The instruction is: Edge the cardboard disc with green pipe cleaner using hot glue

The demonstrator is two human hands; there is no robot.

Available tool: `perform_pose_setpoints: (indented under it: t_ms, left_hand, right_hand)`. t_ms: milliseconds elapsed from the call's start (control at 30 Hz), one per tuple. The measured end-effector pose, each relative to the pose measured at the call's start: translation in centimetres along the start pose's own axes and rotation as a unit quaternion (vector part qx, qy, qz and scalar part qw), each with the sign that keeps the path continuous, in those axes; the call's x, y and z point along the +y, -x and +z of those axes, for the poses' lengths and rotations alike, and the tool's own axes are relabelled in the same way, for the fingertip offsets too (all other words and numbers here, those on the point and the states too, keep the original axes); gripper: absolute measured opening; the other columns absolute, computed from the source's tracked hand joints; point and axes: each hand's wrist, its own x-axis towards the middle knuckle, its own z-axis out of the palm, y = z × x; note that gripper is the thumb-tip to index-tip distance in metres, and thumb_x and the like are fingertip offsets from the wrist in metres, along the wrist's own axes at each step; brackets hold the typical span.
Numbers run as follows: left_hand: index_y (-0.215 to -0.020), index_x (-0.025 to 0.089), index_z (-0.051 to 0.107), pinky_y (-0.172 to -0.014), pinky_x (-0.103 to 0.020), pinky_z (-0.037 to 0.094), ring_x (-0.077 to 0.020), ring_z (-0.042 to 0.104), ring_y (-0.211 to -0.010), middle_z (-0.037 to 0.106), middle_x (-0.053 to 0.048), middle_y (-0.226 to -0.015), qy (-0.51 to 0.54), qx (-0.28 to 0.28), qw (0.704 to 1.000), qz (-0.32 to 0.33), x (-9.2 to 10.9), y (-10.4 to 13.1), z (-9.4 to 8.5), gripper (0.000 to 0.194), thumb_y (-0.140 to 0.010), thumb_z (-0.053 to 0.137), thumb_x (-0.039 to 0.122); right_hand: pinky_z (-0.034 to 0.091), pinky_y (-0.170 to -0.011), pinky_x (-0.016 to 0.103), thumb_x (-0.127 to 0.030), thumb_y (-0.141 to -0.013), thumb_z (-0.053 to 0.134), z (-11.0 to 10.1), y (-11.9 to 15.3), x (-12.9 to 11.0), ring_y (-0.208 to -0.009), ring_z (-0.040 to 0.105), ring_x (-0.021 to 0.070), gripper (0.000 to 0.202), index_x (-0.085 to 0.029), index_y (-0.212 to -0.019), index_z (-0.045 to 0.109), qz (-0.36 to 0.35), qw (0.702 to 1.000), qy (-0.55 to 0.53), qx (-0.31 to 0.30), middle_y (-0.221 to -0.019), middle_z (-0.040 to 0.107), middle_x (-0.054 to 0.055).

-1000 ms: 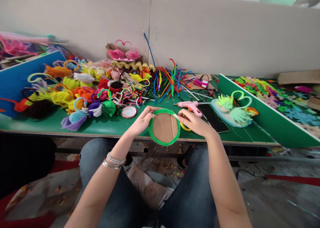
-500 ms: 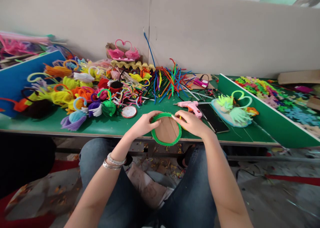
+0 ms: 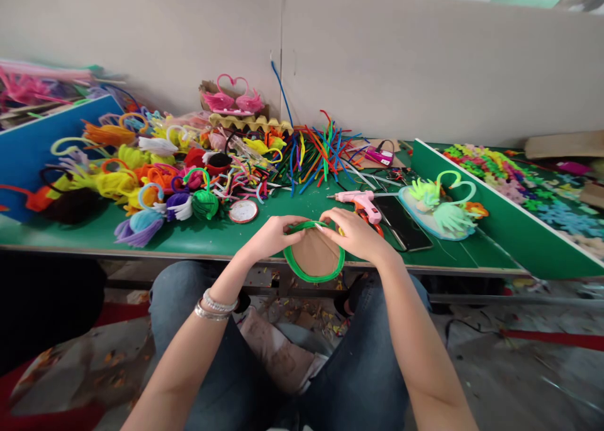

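Observation:
Between my hands, at the table's front edge, is a round cardboard disc (image 3: 315, 253) rimmed with green pipe cleaner (image 3: 312, 278). My left hand (image 3: 274, 236) pinches the rim at its upper left. At the upper right, my right hand (image 3: 352, 231) grips the same rim, its fingertips close to the left ones at the top. The disc tilts so its brown cardboard face shows to me. Just beyond my right hand lies a pink glue gun (image 3: 361, 201), with orange-handled scissors partly hidden beneath it.
Pipe-cleaner swans (image 3: 141, 217) crowd the left of the green table (image 3: 226, 239). Loose pipe cleaners (image 3: 316, 151) lie at the back. A phone (image 3: 404, 222) and a swan pair on a pale base (image 3: 438, 214) sit at right, before a green divider (image 3: 509, 214). A small round disc (image 3: 243, 211) lies left of my hands.
My right hand has slid left along the rim toward my left hand. The disc's lower edge has dropped slightly, and more of the scissors' handle shows.

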Motion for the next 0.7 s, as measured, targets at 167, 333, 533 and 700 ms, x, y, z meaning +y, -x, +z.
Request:
perform_pose_setpoints:
  t_ms: [167,333,533,700]
  left_hand:
    - [-0.112,0.012,0.063,-0.073,-0.028,0.051,-0.0180,0.064,-0.087,0.069,-0.010,-0.106,0.057,0.012,0.998,0.003,-0.22,-0.09,-0.09,0.037,-0.080,0.057,0.030]
    - [-0.110,0.010,0.062,-0.075,-0.029,0.052,-0.0183,0.065,-0.087,0.069,-0.011,-0.103,0.091,0.027,0.995,-0.006,-0.46,-0.20,-0.06,0.037,-0.079,0.058,0.031]
    - [-0.110,0.010,0.060,-0.074,-0.029,0.052,-0.0177,0.065,-0.086,0.069,-0.011,-0.101,0.095,0.021,0.995,-0.011,-0.43,-0.18,0.05,0.037,-0.080,0.058,0.031]
    - [-0.110,0.009,0.059,-0.079,-0.031,0.052,-0.0190,0.065,-0.090,0.068,-0.013,-0.104,0.112,0.020,0.993,-0.014,-0.20,-0.18,0.07,0.036,-0.080,0.058,0.029]
  right_hand:
    - [0.042,-0.094,0.039,-0.033,-0.086,0.053,-0.66,-0.02,-0.41,-0.108,0.054,0.0220,0.023,-0.025,-0.107,0.056,-0.063,0.994,-0.004,0.092,-0.109,0.061,0.005]
    - [0.041,-0.095,0.041,-0.030,-0.088,0.050,-0.78,-0.13,-0.54,-0.106,0.055,0.0215,0.017,-0.025,-0.101,0.060,-0.085,0.989,0.037,0.112,-0.106,0.062,0.005]
    - [0.040,-0.094,0.041,-0.029,-0.089,0.049,-0.44,-0.18,-0.36,-0.108,0.055,0.0215,0.016,-0.024,-0.097,0.062,-0.085,0.986,0.069,0.127,-0.107,0.063,0.005]
    - [0.040,-0.093,0.040,-0.030,-0.089,0.051,-0.36,-0.14,-0.22,-0.108,0.055,0.0217,0.015,-0.022,-0.095,0.062,-0.092,0.984,0.087,0.126,-0.106,0.064,0.006]
